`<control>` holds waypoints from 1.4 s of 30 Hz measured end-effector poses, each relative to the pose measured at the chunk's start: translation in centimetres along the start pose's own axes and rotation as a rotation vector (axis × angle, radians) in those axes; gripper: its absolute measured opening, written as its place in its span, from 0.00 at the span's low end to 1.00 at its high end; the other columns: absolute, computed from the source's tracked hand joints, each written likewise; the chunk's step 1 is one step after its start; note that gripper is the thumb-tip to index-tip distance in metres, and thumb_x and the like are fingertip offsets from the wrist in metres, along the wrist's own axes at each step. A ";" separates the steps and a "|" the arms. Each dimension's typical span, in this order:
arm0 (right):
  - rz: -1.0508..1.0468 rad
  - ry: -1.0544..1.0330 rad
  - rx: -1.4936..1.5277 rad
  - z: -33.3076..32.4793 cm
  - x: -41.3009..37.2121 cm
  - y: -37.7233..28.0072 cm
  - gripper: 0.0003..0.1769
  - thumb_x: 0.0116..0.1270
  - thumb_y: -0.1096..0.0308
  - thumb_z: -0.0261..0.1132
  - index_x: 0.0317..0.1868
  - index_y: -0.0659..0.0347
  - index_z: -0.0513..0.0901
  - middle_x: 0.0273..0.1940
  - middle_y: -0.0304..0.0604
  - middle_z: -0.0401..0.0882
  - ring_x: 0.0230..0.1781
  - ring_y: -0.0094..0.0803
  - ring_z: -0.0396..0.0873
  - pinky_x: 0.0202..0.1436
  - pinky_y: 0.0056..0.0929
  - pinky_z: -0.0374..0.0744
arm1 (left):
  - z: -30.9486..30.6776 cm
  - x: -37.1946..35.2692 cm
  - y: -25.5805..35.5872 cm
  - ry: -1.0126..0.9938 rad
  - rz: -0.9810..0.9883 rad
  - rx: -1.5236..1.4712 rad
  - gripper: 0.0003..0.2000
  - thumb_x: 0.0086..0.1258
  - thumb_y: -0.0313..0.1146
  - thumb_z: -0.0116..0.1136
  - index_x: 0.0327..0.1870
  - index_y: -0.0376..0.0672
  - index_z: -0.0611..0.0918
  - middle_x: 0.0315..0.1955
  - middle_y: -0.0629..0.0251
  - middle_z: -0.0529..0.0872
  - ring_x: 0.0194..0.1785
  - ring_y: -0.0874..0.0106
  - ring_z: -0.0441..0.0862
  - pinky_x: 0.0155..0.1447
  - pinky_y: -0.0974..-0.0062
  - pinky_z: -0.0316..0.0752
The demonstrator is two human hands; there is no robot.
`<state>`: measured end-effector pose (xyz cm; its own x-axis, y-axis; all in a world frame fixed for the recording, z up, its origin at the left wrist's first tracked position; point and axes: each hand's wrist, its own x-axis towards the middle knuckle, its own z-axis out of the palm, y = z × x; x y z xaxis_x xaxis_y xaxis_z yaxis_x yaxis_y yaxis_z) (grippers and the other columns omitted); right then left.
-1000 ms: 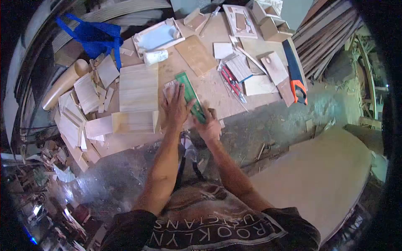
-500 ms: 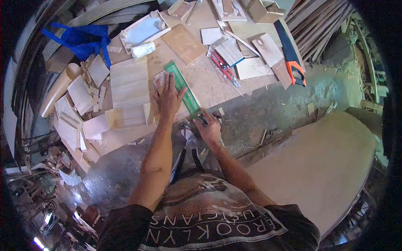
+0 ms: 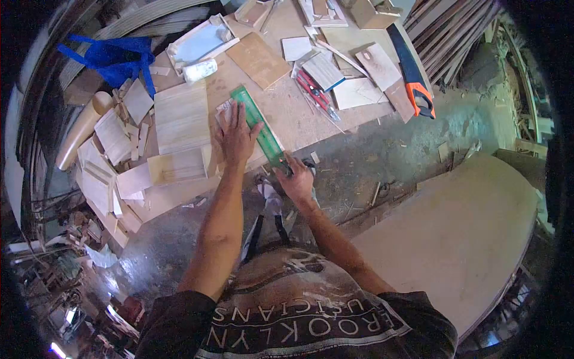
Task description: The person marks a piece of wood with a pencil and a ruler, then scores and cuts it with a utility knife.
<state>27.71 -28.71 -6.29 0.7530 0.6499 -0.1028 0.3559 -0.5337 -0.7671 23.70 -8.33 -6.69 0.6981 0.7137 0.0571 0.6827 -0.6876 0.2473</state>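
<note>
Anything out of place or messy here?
Nothing damaged or spilled. Wood offcuts lie scattered, overlapping, left of the left hand, which lies flat on the green ruler; the right hand grips a small dark tool at its near end. The handsaw lies with its orange handle past the board's edge.

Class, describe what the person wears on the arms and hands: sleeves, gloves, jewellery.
Left hand and right hand are bare: no gloves, rings or watch visible. Forearms are uncovered. Short black sleeves belong to a T-shirt with pale block lettering.
</note>
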 end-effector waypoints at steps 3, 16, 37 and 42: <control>-0.053 0.003 -0.012 -0.8 0.2 -0.6 0.29 0.59 0.58 0.70 0.61 0.56 0.77 0.50 0.50 0.80 0.44 0.49 0.83 0.42 0.44 0.83 | -0.2 0.0 0.3 -0.027 -0.035 -0.008 0.39 0.67 0.63 0.52 0.75 0.51 0.61 0.77 0.64 0.56 0.77 0.49 0.51 0.70 0.37 0.51; -0.138 -0.186 -0.431 -1.3 4.3 -4.3 0.23 0.64 0.65 0.63 0.61 0.43 0.78 0.45 0.46 0.74 0.29 0.49 0.82 0.31 0.45 0.82 | -1.7 0.2 1.0 -0.003 -0.038 -0.105 0.35 0.66 0.57 0.58 0.72 0.52 0.67 0.76 0.63 0.58 0.76 0.47 0.52 0.73 0.37 0.47; -0.154 0.271 -0.105 -8.1 10.7 2.2 0.25 0.67 0.72 0.56 0.65 0.52 0.72 0.48 0.59 0.74 0.50 0.59 0.77 0.48 0.51 0.77 | -5.4 0.9 3.9 -0.331 -0.065 -0.055 0.42 0.51 0.38 0.75 0.71 0.49 0.68 0.75 0.62 0.57 0.75 0.48 0.56 0.66 0.41 0.70; 0.035 0.367 -0.388 -12.7 19.0 6.2 0.22 0.63 0.73 0.59 0.58 0.66 0.74 0.40 0.59 0.76 0.47 0.57 0.77 0.48 0.49 0.78 | -4.5 0.8 3.9 -0.313 -0.099 -0.140 0.40 0.53 0.36 0.74 0.71 0.49 0.68 0.74 0.61 0.60 0.75 0.47 0.57 0.65 0.40 0.70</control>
<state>51.26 -26.52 -4.92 0.8875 0.4330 0.1576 0.4531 -0.7577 -0.4697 25.90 -9.84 -1.32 0.6772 0.6854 -0.2677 0.7292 -0.5766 0.3686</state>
